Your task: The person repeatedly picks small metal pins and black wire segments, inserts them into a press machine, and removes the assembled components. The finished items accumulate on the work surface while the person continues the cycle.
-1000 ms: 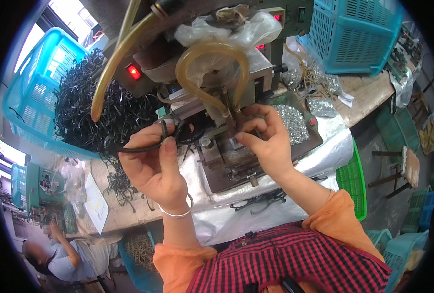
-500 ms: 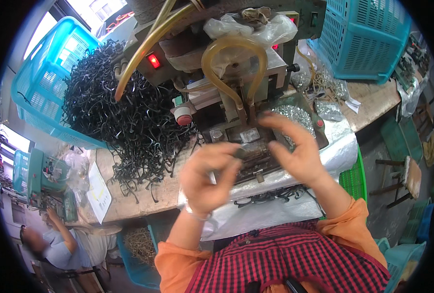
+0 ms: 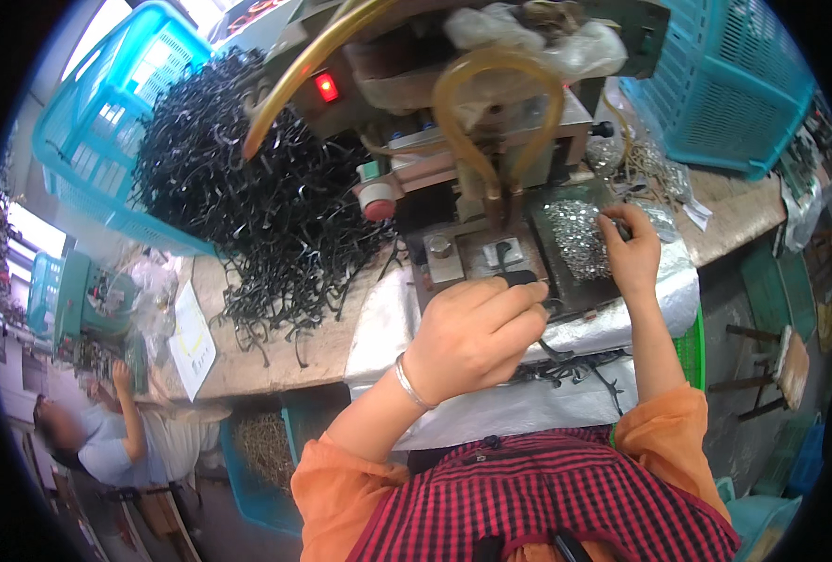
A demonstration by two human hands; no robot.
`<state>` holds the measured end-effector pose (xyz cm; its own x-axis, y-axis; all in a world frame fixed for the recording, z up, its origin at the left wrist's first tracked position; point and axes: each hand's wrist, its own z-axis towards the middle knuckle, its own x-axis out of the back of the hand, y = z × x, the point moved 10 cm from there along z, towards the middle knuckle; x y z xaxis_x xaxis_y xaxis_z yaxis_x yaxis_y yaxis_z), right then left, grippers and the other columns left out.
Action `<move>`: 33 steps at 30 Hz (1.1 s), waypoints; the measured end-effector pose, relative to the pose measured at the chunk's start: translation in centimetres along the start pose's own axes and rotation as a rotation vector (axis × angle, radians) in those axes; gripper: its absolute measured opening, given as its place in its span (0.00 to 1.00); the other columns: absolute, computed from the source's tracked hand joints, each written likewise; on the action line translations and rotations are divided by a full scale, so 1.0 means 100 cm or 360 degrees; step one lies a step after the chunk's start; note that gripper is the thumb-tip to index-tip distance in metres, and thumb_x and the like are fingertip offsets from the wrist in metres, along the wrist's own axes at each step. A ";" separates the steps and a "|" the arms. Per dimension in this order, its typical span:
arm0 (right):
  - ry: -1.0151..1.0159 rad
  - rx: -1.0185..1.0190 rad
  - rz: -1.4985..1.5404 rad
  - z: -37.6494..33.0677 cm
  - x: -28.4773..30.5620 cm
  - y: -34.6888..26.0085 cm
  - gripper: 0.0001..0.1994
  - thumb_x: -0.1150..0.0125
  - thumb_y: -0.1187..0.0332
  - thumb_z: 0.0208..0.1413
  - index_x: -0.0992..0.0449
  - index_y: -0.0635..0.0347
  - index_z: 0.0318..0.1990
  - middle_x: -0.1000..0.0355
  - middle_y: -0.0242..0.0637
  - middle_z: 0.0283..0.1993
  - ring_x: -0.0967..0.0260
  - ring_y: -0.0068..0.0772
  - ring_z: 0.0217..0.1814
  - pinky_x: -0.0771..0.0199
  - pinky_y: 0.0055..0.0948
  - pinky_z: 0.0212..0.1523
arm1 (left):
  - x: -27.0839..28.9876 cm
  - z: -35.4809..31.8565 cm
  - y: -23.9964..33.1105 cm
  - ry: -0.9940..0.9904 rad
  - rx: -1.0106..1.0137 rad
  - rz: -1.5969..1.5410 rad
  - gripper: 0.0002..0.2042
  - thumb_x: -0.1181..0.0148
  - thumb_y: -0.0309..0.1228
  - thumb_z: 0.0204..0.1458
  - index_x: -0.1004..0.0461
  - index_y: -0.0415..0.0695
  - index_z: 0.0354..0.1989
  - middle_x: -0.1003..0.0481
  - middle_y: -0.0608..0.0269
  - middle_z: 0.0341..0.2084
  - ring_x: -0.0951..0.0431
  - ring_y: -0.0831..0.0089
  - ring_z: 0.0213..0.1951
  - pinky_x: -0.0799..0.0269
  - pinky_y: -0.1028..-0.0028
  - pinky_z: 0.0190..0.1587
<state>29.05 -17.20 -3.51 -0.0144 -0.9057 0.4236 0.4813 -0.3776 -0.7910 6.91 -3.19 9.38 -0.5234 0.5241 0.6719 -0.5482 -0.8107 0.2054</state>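
Observation:
My left hand (image 3: 480, 332), with a bracelet at the wrist, is closed in front of the machine's work plate (image 3: 472, 245). It grips a thin black curved piece (image 3: 555, 354), whose end shows beneath the fingers. Dark covering shows at a fingertip. Another dark curved tip lies on a small pale block (image 3: 502, 253) under the machine's two tubes. Over the right edge of a dark tray (image 3: 552, 248) of small shiny metal parts (image 3: 580, 242), my right hand (image 3: 633, 251) pinches its fingers together. Anything between them is too small to make out.
A big heap of black curved pieces (image 3: 257, 197) spills from a blue basket (image 3: 79, 178) at left. A red button (image 3: 377, 204) sits on the machine. More blue baskets (image 3: 735, 84) stand at back right. A seated person (image 3: 121, 450) works at far left.
My right hand has moved right to the metal parts, its fingers now pinched. My left hand has moved right and closed by the work plate. The view has shifted slightly.

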 end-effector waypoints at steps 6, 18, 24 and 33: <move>-0.0038 0.0086 -0.0151 -0.009 -0.001 0.021 0.06 0.40 0.75 0.51 0.27 0.64 0.37 0.26 0.42 0.31 0.27 0.39 0.35 0.28 0.34 0.39 | -0.002 0.002 -0.005 -0.0001 0.0038 -0.0101 0.06 0.34 0.26 0.43 0.24 0.43 0.29 0.20 0.62 0.36 0.20 0.68 0.28 0.25 0.72 0.29; -0.0186 0.0029 0.0071 -0.021 -0.017 0.014 0.08 0.38 0.74 0.58 0.21 0.65 0.44 0.21 0.38 0.41 0.25 0.28 0.43 0.27 0.29 0.48 | 0.069 -0.096 -0.023 0.0726 0.0459 0.0777 0.11 0.35 0.22 0.48 0.22 0.39 0.42 0.21 0.57 0.47 0.21 0.64 0.40 0.24 0.64 0.48; -0.0249 0.0219 0.0054 -0.017 -0.019 0.003 0.08 0.41 0.73 0.61 0.21 0.66 0.45 0.22 0.40 0.43 0.26 0.33 0.46 0.29 0.31 0.51 | 0.152 -0.238 -0.171 0.1243 0.1686 0.0438 0.07 0.35 0.25 0.49 0.20 0.42 0.37 0.22 0.57 0.36 0.22 0.61 0.38 0.27 0.69 0.44; -0.0321 0.0058 0.0248 -0.010 -0.045 0.019 0.11 0.42 0.72 0.63 0.23 0.69 0.48 0.22 0.41 0.47 0.27 0.31 0.48 0.31 0.30 0.55 | 0.101 -0.230 -0.260 0.0572 0.2089 0.1260 0.14 0.30 0.40 0.44 0.22 0.43 0.31 0.27 0.55 0.36 0.28 0.54 0.46 0.32 0.57 0.47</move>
<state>29.11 -14.04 -7.36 0.2360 -0.8942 0.3804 0.4956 -0.2260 -0.8387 0.90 29.21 -5.49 -0.6181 -0.2488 0.7457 0.7555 -0.4503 0.4760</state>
